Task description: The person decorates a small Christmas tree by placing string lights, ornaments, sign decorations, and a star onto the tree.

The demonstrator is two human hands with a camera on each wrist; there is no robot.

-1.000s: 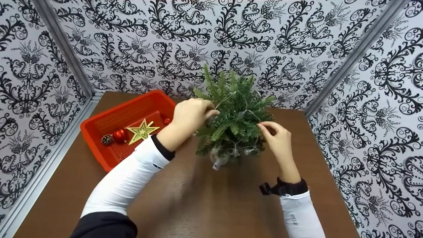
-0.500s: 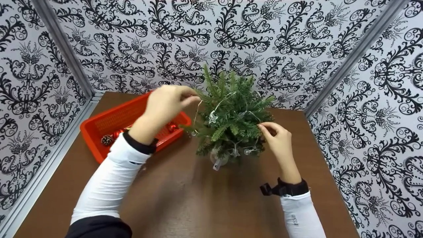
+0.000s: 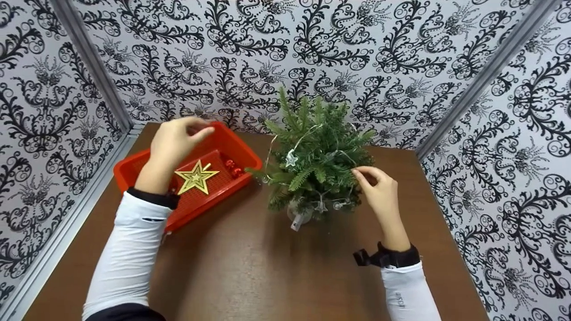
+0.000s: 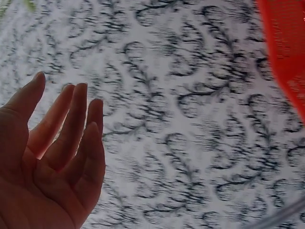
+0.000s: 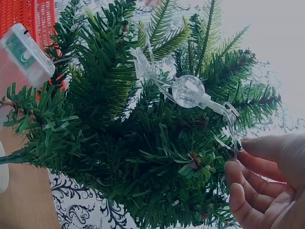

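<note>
A small artificial Christmas tree [image 3: 319, 151] stands on the table, wound with a clear string of lights [image 5: 188, 91] that carries star and ball bulbs. My right hand [image 3: 379, 185] pinches the light string's wire between thumb and fingertips at the tree's right side. In the right wrist view, a ball bulb hangs just beyond those fingertips [image 5: 240, 151]. My left hand [image 3: 176, 138] is in the air over the red basket [image 3: 243, 149], fingers relaxed and holding nothing. A star bulb [image 3: 291, 158] sits on the tree's front left. The clear battery box [image 3: 296, 221] hangs low at the front.
Inside the basket lie a gold star [image 3: 196, 177] and red ornaments [image 3: 233, 168]; my left forearm hides part of it. Patterned panels [image 3: 250, 58] enclose the brown table [image 3: 250, 258] at the back and both sides.
My left hand has let go of the light string and moved left, away from the tree to above the basket. A star bulb it covered now shows. My right hand keeps its pinch.
</note>
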